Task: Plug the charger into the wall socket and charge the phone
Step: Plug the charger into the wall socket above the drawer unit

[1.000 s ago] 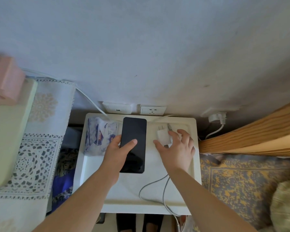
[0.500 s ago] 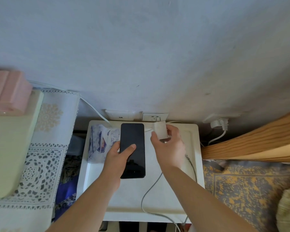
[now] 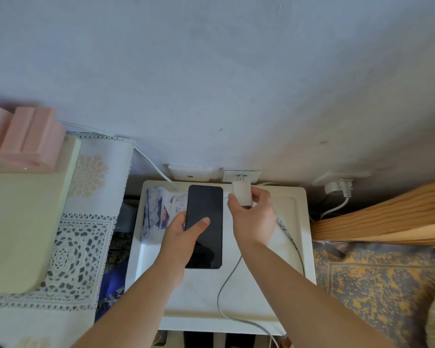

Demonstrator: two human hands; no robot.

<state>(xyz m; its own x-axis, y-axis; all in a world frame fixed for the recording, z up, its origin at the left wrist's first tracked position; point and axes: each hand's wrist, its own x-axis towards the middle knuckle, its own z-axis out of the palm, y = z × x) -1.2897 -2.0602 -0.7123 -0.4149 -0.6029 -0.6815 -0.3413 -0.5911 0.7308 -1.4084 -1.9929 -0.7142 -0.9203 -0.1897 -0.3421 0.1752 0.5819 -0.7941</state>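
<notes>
A black phone (image 3: 205, 212) lies face up on the white table (image 3: 296, 247), its screen dark. My left hand (image 3: 183, 232) rests on the phone's lower left side, thumb across the glass. My right hand (image 3: 253, 217) grips a white charger block (image 3: 241, 193) and holds it right at the white wall socket (image 3: 240, 175), prongs toward it; whether the prongs are in cannot be told. The charger's grey cable (image 3: 224, 285) loops over the table and drops off the front edge.
A second white wall plate (image 3: 189, 172) sits left of the socket. A blue-printed plastic packet (image 3: 158, 209) lies left of the phone. A plugged-in white plug (image 3: 338, 188) and a wooden bed frame (image 3: 387, 217) are to the right; a lace-covered surface (image 3: 81, 247) is to the left.
My right hand lifted the charger block off the table and carried it up to the wall socket. My left hand stayed on the phone.
</notes>
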